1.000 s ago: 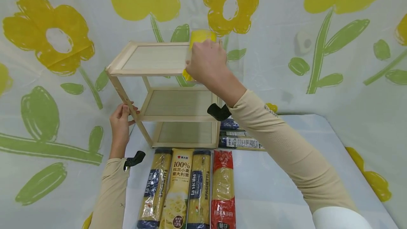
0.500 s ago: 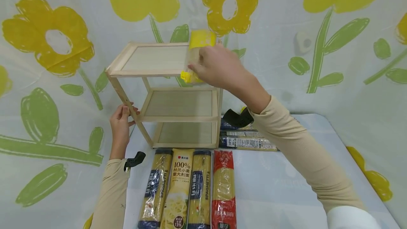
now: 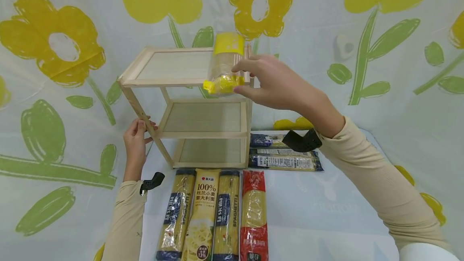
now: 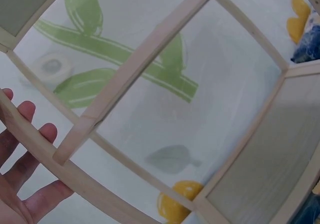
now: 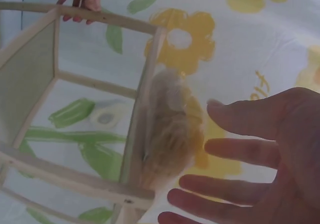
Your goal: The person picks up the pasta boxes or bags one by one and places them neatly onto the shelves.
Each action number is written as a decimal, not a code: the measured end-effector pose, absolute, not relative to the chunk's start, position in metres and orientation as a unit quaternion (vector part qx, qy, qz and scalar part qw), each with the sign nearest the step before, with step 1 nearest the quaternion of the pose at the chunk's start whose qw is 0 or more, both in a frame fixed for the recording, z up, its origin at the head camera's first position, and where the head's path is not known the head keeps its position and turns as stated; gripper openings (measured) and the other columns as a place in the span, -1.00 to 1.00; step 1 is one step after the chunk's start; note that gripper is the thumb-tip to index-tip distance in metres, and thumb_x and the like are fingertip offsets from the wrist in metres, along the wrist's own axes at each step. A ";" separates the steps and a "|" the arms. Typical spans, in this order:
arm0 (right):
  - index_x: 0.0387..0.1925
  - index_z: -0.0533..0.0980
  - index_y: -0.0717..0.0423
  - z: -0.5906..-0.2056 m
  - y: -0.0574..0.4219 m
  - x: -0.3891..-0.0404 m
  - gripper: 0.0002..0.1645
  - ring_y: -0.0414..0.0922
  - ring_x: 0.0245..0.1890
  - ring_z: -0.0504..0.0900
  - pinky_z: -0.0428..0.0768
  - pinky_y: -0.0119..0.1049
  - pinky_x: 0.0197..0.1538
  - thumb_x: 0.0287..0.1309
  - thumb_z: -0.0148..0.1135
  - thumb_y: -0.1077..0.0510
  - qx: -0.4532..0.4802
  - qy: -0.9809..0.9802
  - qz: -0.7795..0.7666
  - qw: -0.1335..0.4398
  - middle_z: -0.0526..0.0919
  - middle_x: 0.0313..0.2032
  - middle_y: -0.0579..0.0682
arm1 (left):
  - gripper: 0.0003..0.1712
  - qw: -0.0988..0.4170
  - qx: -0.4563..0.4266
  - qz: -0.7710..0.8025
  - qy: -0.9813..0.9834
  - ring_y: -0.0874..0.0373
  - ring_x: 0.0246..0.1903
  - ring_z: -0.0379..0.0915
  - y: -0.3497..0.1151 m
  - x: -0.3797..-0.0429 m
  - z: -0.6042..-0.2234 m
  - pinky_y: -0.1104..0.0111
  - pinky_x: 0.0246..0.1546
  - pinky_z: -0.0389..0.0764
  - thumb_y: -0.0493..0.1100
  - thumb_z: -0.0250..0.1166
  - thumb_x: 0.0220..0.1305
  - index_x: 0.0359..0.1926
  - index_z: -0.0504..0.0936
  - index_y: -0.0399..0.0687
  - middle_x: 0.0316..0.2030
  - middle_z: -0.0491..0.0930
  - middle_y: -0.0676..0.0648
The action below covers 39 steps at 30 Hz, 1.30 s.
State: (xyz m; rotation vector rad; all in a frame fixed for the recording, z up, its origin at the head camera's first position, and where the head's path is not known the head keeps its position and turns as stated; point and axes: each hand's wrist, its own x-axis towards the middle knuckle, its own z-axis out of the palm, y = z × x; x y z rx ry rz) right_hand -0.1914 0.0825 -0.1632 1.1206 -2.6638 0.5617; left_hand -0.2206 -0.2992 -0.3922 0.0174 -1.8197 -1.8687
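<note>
A three-tier wooden shelf [image 3: 175, 82] stands on the table, its top tier carrying a clear and yellow pasta packet [image 3: 227, 64] at the right end. The packet's yellow lower end juts over the front edge. Beside it on the right is my right hand [image 3: 280, 83], fingers spread and straight. The right wrist view has a gap between those fingers [image 5: 225, 186] and the blurred packet [image 5: 172, 126]. My left hand [image 3: 135, 142] grips the shelf's left front post [image 3: 139, 106]. In the left wrist view, its thumb and fingers lie around the wooden bar [image 4: 75, 176].
Several long spaghetti packs [image 3: 226, 212] lie side by side in front of the shelf, with a red pack [image 3: 254, 212] at their right end. More packs [image 3: 284, 160] lie sideways to the shelf's right. A flower-print cloth [image 3: 308, 51] hangs behind.
My right hand has loosened from the pasta packet and drawn away to the right, its fingers spreading. The packet stays on the top tier. My left hand keeps its grip on the post.
</note>
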 end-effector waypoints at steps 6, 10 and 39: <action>0.07 0.50 0.14 -0.176 0.105 -0.188 -0.58 -0.05 -0.08 0.49 0.48 -0.14 -0.11 0.21 0.24 0.07 0.406 -0.879 0.211 0.135 0.56 0.00 0.05 | -0.64 0.267 0.010 -0.696 -0.667 0.17 -0.33 0.62 -0.298 -0.221 -0.392 0.41 -0.47 0.63 0.01 0.09 0.35 -0.11 0.62 -0.16 -0.35 0.63 -0.08; 0.05 0.51 0.12 -0.186 0.119 -0.185 -0.60 -0.07 -0.10 0.48 0.50 -0.18 -0.20 0.20 0.27 0.10 0.404 -0.877 0.216 0.144 0.57 -0.02 0.02 | -0.62 0.266 0.007 -0.698 -0.665 0.16 -0.32 0.62 -0.298 -0.221 -0.392 0.40 -0.44 0.63 0.02 0.09 0.35 -0.10 0.62 -0.17 -0.34 0.63 -0.08; -0.01 0.53 0.19 -0.304 0.209 -0.193 -0.54 0.03 -0.06 0.56 0.56 0.01 -0.11 0.06 0.40 0.12 0.374 -0.891 0.244 0.076 0.61 -0.07 0.04 | -0.62 0.267 0.008 -0.693 -0.669 0.16 -0.31 0.61 -0.297 -0.221 -0.391 0.40 -0.45 0.63 0.03 0.06 0.36 -0.09 0.62 -0.15 -0.34 0.63 -0.05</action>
